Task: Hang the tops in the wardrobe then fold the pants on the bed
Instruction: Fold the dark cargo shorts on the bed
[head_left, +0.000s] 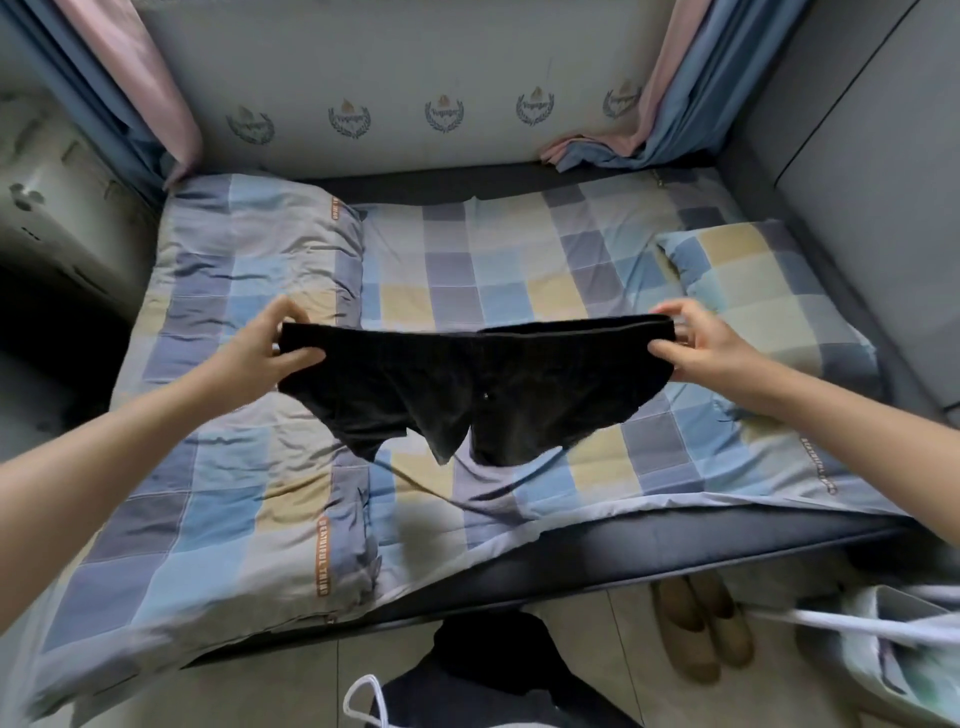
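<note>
A pair of black shorts (467, 384) hangs in the air above the bed (519, 270), stretched by its waistband, which runs left to right across the view; the two short legs droop down toward the person, and the hems hang above the checked sheet, though whether they touch it cannot be told. The left hand (260, 348) has its grip clenched on the left end of the waistband, thumb in front and fingers behind the cloth. The right hand (701, 348) pinches the right end the same way. A folded checked quilt (234, 415) lies on the left half of the bed, and a matching pillow (753, 291) lies at the right. On the tiled floor near the bed's edge stand brown shoes (701, 629), beside a white bag (893, 649) whose contents are too blurred to tell.
</note>
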